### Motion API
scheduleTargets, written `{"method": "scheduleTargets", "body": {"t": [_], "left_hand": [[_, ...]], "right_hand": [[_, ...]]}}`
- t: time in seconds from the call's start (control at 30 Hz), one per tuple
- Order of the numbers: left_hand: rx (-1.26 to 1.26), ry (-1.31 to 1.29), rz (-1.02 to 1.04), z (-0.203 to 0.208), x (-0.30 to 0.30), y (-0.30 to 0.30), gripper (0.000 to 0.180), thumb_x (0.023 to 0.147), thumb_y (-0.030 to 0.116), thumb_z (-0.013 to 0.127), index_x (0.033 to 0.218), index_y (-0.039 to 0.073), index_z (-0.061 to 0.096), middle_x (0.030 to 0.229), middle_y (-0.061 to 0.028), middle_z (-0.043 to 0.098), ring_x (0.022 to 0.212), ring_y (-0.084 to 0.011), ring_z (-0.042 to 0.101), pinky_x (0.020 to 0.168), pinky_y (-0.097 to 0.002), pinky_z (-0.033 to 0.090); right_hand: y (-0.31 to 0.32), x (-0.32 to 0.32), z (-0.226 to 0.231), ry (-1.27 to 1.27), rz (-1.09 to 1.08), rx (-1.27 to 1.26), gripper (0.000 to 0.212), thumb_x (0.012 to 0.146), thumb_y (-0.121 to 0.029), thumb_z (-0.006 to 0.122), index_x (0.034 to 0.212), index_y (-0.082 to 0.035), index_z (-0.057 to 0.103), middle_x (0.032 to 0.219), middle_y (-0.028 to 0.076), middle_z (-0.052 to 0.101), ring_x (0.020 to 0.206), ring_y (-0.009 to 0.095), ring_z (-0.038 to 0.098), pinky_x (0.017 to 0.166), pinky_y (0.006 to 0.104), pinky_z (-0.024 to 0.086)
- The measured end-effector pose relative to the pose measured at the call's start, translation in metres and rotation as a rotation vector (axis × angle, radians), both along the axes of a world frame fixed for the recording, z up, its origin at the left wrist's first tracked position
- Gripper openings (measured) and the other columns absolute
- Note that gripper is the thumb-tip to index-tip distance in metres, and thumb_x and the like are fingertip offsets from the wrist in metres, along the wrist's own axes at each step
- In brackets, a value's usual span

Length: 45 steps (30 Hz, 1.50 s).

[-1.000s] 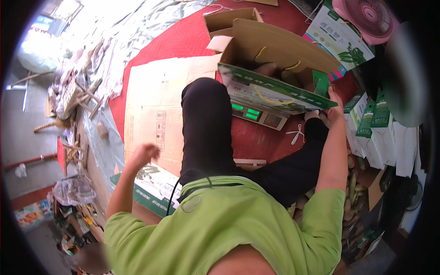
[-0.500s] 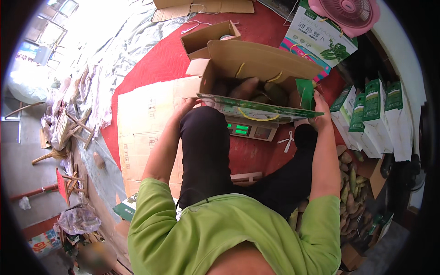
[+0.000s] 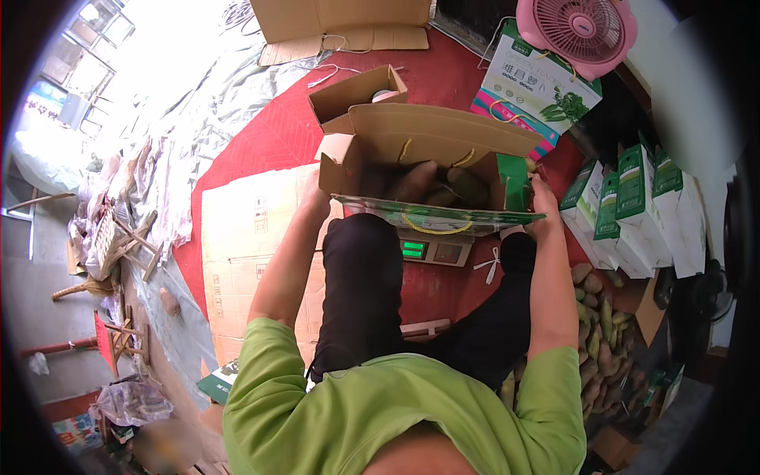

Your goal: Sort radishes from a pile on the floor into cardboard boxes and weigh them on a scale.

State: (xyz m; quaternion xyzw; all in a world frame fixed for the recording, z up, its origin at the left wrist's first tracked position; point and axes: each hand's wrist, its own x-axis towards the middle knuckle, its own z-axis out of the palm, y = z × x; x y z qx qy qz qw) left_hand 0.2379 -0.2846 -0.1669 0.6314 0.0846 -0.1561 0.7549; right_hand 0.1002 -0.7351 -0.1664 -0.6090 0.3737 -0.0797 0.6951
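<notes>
An open cardboard box (image 3: 443,127) with yellow cord handles stands in front of my knees, its flaps up. Inside lie several radishes (image 3: 417,183), brownish and green, partly in shadow. At the box's left end my left hand (image 3: 318,198) grips the side, its fingers mostly hidden by the cardboard. My right hand (image 3: 545,212) holds the right end, beside a green flap (image 3: 513,184), with the thumb up along the edge. A scale (image 3: 431,251) with a lit green display shows below the box's near side, between my legs.
A smaller open carton (image 3: 356,95) stands behind the box. Flattened cardboard (image 3: 237,253) lies to the left on red cloth. At right are white-green cartons (image 3: 633,198) and a heap of radishes (image 3: 606,340). A pink fan (image 3: 582,28) sits by a printed gift box (image 3: 538,83).
The view has shifted, so the surroundings sit differently in the picture. Both hands keep their hold on the box ends, and the radishes remain inside.
</notes>
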Motion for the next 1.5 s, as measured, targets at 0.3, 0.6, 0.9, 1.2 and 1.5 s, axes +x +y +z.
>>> {"method": "scheduleTargets", "body": {"t": [0.3,0.6,0.9,1.2,1.5], "left_hand": [[-0.152,-0.089,0.143,-0.009,-0.004,0.1,0.022,0.088,0.021,0.057,0.095,0.002,0.064,0.086,-0.008,0.066,0.075,-0.0172,0.063,0.068,-0.0295,0.049],[-0.072,-0.103,0.403,0.068,-0.074,0.251,0.037,0.097,0.034,0.05,0.112,0.002,0.058,0.096,-0.0103,0.067,0.084,-0.0193,0.066,0.076,-0.0296,0.052],[0.035,0.152,0.513,0.063,-0.224,0.417,0.054,0.087,0.055,0.057,0.118,0.01,0.056,0.094,-0.0067,0.067,0.08,-0.0171,0.066,0.067,-0.0301,0.053],[0.022,0.557,0.459,0.008,-0.359,0.51,0.053,0.083,0.053,0.064,0.117,0.013,0.06,0.095,-0.0073,0.067,0.081,-0.0189,0.065,0.072,-0.0355,0.054],[0.324,0.844,0.407,-0.003,-0.383,0.51,0.048,0.085,0.043,0.066,0.121,0.012,0.058,0.11,-0.0046,0.065,0.101,-0.0215,0.059,0.083,-0.0406,0.048]], "right_hand": [[0.079,0.04,0.062,-0.067,0.185,0.13,0.047,0.091,-0.044,0.058,0.119,-0.007,0.057,0.112,0.007,0.063,0.102,0.019,0.059,0.083,0.0347,0.046],[0.235,0.072,0.123,-0.053,0.641,0.142,0.05,0.092,-0.044,0.056,0.125,-0.007,0.054,0.116,0.013,0.061,0.108,0.025,0.056,0.089,0.037,0.044],[0.418,0.025,0.068,0.135,0.983,0.27,0.034,0.094,-0.042,0.052,0.108,-0.012,0.058,0.097,0.002,0.062,0.092,0.017,0.058,0.084,0.0367,0.046],[0.512,-0.106,0.004,0.61,1.44,0.184,0.05,0.089,-0.045,0.058,0.121,-0.007,0.056,0.118,0.009,0.058,0.098,0.022,0.056,0.081,0.0362,0.047],[0.523,-0.108,-0.006,0.778,1.678,0.302,0.056,0.085,-0.044,0.063,0.127,-0.007,0.053,0.119,0.011,0.058,0.102,0.027,0.055,0.085,0.038,0.047]]}}
